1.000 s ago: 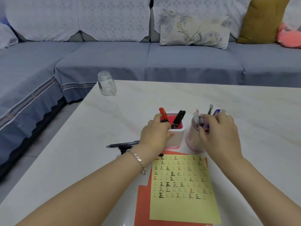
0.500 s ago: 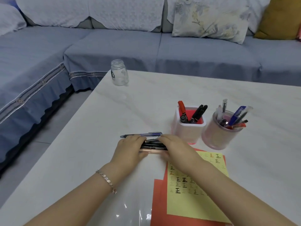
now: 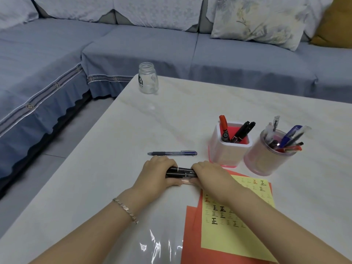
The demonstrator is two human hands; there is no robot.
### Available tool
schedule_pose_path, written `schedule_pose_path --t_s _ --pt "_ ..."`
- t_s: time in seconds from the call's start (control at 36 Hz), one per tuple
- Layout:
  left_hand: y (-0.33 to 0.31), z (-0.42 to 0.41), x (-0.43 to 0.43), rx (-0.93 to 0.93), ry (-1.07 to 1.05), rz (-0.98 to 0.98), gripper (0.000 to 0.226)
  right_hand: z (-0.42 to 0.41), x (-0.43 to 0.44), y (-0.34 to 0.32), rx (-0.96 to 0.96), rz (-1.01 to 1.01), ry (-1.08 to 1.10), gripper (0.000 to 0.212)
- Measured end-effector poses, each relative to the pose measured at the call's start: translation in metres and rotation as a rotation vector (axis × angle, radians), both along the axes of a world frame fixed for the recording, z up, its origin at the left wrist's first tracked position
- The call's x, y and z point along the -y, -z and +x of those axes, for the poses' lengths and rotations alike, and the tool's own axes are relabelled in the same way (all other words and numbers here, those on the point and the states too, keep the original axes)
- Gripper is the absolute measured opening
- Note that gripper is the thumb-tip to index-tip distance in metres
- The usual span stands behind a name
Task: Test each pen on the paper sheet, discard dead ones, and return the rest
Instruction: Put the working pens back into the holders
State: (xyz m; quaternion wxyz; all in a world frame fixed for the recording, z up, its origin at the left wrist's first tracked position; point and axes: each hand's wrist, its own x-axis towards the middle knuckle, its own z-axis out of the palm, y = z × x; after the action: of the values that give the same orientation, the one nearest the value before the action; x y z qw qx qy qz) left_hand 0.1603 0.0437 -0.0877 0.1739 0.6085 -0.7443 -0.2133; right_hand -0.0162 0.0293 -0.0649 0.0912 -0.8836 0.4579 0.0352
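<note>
Gripping bundle of dark pens (image 3: pixel 182 172) from both ends with curled left hand (image 3: pixel 159 174) and right hand (image 3: pixel 210 174), on the worktop (image 3: pixel 133 130), likely squaring it.

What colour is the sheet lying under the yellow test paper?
The underlying sheet is orange-red, shown best in the head view.
</note>
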Motion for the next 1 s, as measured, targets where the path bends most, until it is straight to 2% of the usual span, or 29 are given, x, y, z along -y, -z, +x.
schedule_pose_path --t_s 0.06,0.11,0.19,0.28,0.33,0.39,0.5,0.61,0.83,1.0 --pt "-0.008 -0.003 -0.003 -0.108 -0.017 -0.071 0.037 -0.008 -0.008 -0.006 0.106 0.027 0.060 0.019" --pt "-0.024 -0.011 -0.007 -0.415 -0.103 -0.072 0.055 -0.017 -0.017 -0.014 0.289 0.118 0.173 0.014" --pt "-0.048 -0.031 -0.012 -1.001 -0.237 0.109 0.075 -0.029 -0.032 -0.024 0.603 0.318 0.333 0.015" --pt "-0.058 -0.049 -0.016 -1.236 -0.216 0.329 0.069 -0.037 -0.044 -0.035 0.960 0.629 0.370 0.019" --pt "-0.063 -0.060 -0.020 -1.277 -0.115 0.400 0.045 -0.041 -0.053 -0.040 1.126 0.817 0.377 0.019" --pt "-0.067 -0.070 -0.026 -1.297 -0.062 0.434 0.024 -0.044 -0.059 -0.042 1.230 0.923 0.387 0.023" --pt "-0.073 -0.082 -0.033 -1.307 -0.022 0.463 0.019 -0.052 -0.068 -0.044 1.319 0.958 0.429 0.027" --pt "-0.075 -0.087 -0.037 -1.301 -0.069 0.476 0.021 -0.056 -0.072 -0.048 1.390 0.984 0.515 0.033" --pt "-0.082 -0.092 -0.039 -1.316 -0.131 0.450 0.019 -0.061 -0.081 -0.057 1.265 0.917 0.575 0.037" --pt "-0.086 -0.099 -0.041 -1.169 -0.195 0.398 0.019 -0.066 -0.081 -0.055 1.093 0.824 0.602 0.036"
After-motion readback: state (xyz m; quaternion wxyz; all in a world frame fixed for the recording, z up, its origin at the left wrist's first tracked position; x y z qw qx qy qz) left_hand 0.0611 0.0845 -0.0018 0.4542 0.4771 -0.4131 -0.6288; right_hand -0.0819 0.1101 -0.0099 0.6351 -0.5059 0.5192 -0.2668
